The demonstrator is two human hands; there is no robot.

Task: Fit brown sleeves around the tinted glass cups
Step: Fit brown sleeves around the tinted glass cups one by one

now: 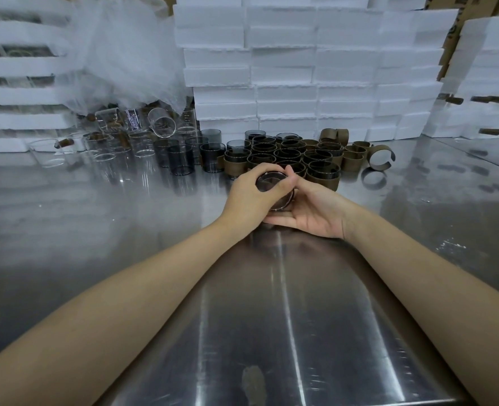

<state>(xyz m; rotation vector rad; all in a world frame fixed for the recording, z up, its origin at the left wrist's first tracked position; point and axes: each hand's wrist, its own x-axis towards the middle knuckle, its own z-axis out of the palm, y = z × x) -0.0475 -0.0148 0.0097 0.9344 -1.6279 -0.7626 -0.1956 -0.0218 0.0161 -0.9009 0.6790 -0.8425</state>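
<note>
left hand (246,191): mine, wrapped over the top and left side of the dark tinted glass cup (272,187), fingers curled on its rim
right hand (309,209): mine, palm up, cupped under and against the cup's right side, thumb lying over the rim; both hands closed on that one cup
cup location: mid table, just near of the sleeved batch, raised off the shiny steel tabletop (271,317)
sleeve on held cup: cannot tell, my fingers hide the wall
done pile: tinted cups in brown sleeves (289,155), packed touching, just beyond my hands
bare tinted cups (181,159): to the left of the pile, still unsleeved
loose brown open-ring sleeves (381,156): right of the pile, one lying apart
clear glass cups (110,142): far left, some tipped over
white foam boxes (286,68): stacked at the back
handling guess: glass rigid, smooth, likely slippery and breakable, fairly light; sleeve looks bendy, springs open
where to hold: around the wall with thumb across the rim, other hand supporting underneath, no hard squeeze
</note>
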